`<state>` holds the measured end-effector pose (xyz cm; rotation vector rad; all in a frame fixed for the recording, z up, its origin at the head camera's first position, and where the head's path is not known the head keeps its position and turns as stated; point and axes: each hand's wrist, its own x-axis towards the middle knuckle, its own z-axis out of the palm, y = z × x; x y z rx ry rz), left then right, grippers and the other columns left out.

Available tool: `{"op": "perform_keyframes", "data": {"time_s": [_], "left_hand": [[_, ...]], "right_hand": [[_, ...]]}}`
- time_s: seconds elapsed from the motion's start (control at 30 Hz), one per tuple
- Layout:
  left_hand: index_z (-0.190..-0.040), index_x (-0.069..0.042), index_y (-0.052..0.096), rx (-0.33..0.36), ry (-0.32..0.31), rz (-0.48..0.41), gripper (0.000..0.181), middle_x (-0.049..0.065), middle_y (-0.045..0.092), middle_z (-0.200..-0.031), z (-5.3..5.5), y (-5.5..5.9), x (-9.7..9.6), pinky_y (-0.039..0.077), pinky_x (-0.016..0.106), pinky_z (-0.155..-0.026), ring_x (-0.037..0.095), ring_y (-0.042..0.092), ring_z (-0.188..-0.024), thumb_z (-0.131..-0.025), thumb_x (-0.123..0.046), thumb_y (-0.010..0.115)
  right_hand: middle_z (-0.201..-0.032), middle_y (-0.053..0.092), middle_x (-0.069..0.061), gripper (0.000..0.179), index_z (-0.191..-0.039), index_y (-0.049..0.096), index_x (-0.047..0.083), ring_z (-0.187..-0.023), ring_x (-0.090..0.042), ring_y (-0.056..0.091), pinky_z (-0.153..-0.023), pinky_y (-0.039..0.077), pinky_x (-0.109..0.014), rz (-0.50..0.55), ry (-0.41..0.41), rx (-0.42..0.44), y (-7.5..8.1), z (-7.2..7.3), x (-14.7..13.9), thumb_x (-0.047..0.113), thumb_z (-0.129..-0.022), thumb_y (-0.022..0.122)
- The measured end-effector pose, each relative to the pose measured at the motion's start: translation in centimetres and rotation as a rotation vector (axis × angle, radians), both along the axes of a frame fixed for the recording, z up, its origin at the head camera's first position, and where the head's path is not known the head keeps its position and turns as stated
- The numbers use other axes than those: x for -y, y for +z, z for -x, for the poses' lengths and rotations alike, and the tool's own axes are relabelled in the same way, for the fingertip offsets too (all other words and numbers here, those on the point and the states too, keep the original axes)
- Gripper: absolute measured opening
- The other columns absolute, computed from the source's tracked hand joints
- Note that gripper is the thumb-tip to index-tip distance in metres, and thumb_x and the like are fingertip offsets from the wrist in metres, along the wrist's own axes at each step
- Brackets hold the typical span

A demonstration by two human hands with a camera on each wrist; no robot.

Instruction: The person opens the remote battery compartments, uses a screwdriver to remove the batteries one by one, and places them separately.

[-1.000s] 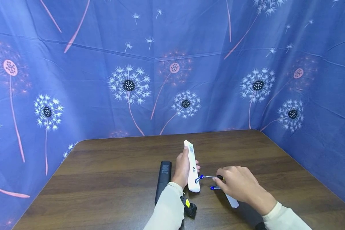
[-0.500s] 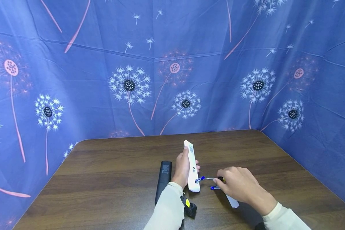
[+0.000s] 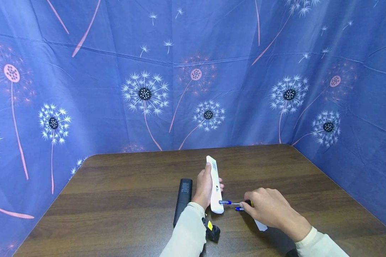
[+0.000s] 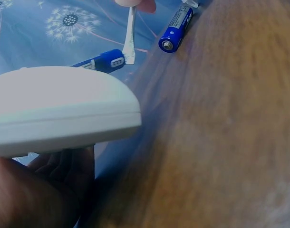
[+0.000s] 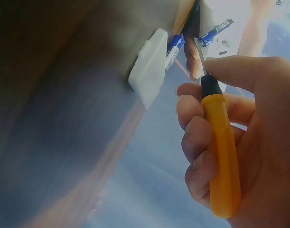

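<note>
Over a brown table [image 3: 132, 200], a white remote [image 3: 215, 184] is resting in the left hand's [image 3: 204, 187] grip. The right hand [image 3: 271, 208] is wrapping round a yellow screwdriver [image 5: 221, 152], its tip standing at the outer end of a blue battery [image 3: 225, 202]. The person is probably prying that battery out; how it is seating is hard to see. Next is calling for gentle leverage, remote steady.

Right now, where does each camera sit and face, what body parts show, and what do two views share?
Head: on the head, facing forward and down at the table; left hand, right hand and sleeves show.
Left wrist: worn there, facing past the white device toward the screwdriver; parts of both hands show.
Right wrist: worn there, facing along the screwdriver; parts of both hands show.
Wrist views share two blue batteries.
</note>
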<state>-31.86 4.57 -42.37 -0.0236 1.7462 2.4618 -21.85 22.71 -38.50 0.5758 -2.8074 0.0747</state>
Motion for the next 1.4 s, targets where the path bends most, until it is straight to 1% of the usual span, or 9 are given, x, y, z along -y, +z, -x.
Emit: {"op": "perform_keyframes", "data": {"time_s": [0.13, 0.27, 0.37, 0.5, 0.73, 0.9, 1.07, 1.27, 1.4], "left_hand": [[-0.13, 0.004, 0.046, -0.006, -0.001, 0.005, 0.059, 0.022, 0.067, -0.086, 0.1, -0.09, 0.01, 0.053, 0.03, -0.052, 0.019, 0.061, -0.056, -0.105, -0.049, 0.038], [-0.13, 0.004, 0.046, 0.001, -0.003, 0.008, 0.059, 0.02, 0.066, -0.084, 0.08, -0.13, 0.05, 0.053, 0.03, -0.052, 0.018, 0.061, -0.056, -0.105, -0.049, 0.038], [-0.131, 0.004, 0.045, 0.0, -0.001, -0.001, 0.059, 0.019, 0.066, -0.083, 0.13, -0.15, 0.05, 0.053, 0.03, -0.052, 0.018, 0.061, -0.056, -0.105, -0.049, 0.038], [-0.131, 0.005, 0.045, -0.005, 0.0, -0.01, 0.061, 0.019, 0.066, -0.083, 0.16, -0.16, 0.04, 0.053, 0.03, -0.052, 0.018, 0.061, -0.055, -0.105, -0.05, 0.038], [-0.133, 0.004, 0.045, 0.016, -0.02, 0.003, 0.06, 0.017, 0.066, -0.082, -0.03, -0.15, 0.1, 0.054, 0.03, -0.053, 0.018, 0.062, -0.056, -0.105, -0.05, 0.037], [-0.134, 0.004, 0.044, 0.006, -0.022, 0.005, 0.061, 0.016, 0.066, -0.083, -0.1, -0.05, 0.06, 0.054, 0.029, -0.053, 0.018, 0.062, -0.056, -0.105, -0.05, 0.036], [-0.134, 0.004, 0.044, 0.006, -0.021, 0.005, 0.062, 0.016, 0.066, -0.083, -0.04, -0.11, -0.03, 0.054, 0.03, -0.053, 0.018, 0.061, -0.057, -0.105, -0.05, 0.037], [-0.135, 0.003, 0.044, 0.005, -0.025, -0.001, 0.063, 0.017, 0.066, -0.084, 0.01, -0.08, -0.04, 0.054, 0.03, -0.053, 0.018, 0.062, -0.057, -0.105, -0.051, 0.037], [-0.136, 0.003, 0.043, 0.009, -0.03, -0.005, 0.063, 0.017, 0.066, -0.084, 0.02, 0.0, -0.06, 0.053, 0.03, -0.053, 0.018, 0.062, -0.057, -0.105, -0.051, 0.037]], "right_hand": [[-0.056, 0.038, 0.018, 0.018, -0.076, 0.065, 0.027, -0.047, -0.001, 0.032, -0.041, 0.025, -0.025, 0.0, -0.007, 0.013, 0.06, 0.02, -0.2, 0.034, -0.092, 0.071], [-0.056, 0.04, 0.018, 0.015, -0.079, 0.068, 0.026, -0.048, -0.001, 0.033, -0.041, 0.026, -0.025, -0.004, -0.023, 0.023, 0.19, 0.12, -0.35, 0.034, -0.092, 0.071], [-0.059, 0.044, 0.019, 0.013, -0.081, 0.07, 0.026, -0.049, -0.001, 0.036, -0.041, 0.029, -0.026, -0.008, -0.024, 0.002, 0.26, 0.24, -0.42, 0.034, -0.091, 0.071], [-0.06, 0.047, 0.019, 0.014, -0.079, 0.069, 0.027, -0.05, -0.001, 0.037, -0.042, 0.031, -0.027, -0.009, -0.03, -0.02, 0.29, 0.31, -0.49, 0.034, -0.091, 0.072], [-0.067, 0.053, 0.024, 0.011, -0.088, 0.074, 0.027, -0.053, 0.001, 0.041, -0.045, 0.034, -0.025, 0.044, -0.052, 0.056, 0.22, 0.11, -0.41, 0.036, -0.093, 0.07], [-0.067, 0.053, 0.024, 0.01, -0.087, 0.074, 0.028, -0.053, 0.001, 0.041, -0.046, 0.034, -0.026, 0.046, -0.057, 0.047, 0.27, 0.12, -0.36, 0.036, -0.092, 0.07], [-0.069, 0.055, 0.023, 0.011, -0.088, 0.074, 0.027, -0.055, 0.001, 0.043, -0.046, 0.035, -0.026, 0.052, -0.058, 0.053, 0.33, 0.0, -0.49, 0.037, -0.092, 0.07], [-0.076, 0.063, 0.02, 0.009, -0.088, 0.074, 0.027, -0.06, 0.001, 0.05, -0.047, 0.038, -0.026, 0.064, -0.049, 0.022, 0.52, 0.07, -0.64, 0.035, -0.092, 0.071], [-0.08, 0.066, 0.018, 0.01, -0.09, 0.075, 0.026, -0.061, 0.001, 0.051, -0.047, 0.037, -0.026, 0.077, -0.051, 0.03, 0.69, 0.05, -0.7, 0.034, -0.092, 0.071]]}}
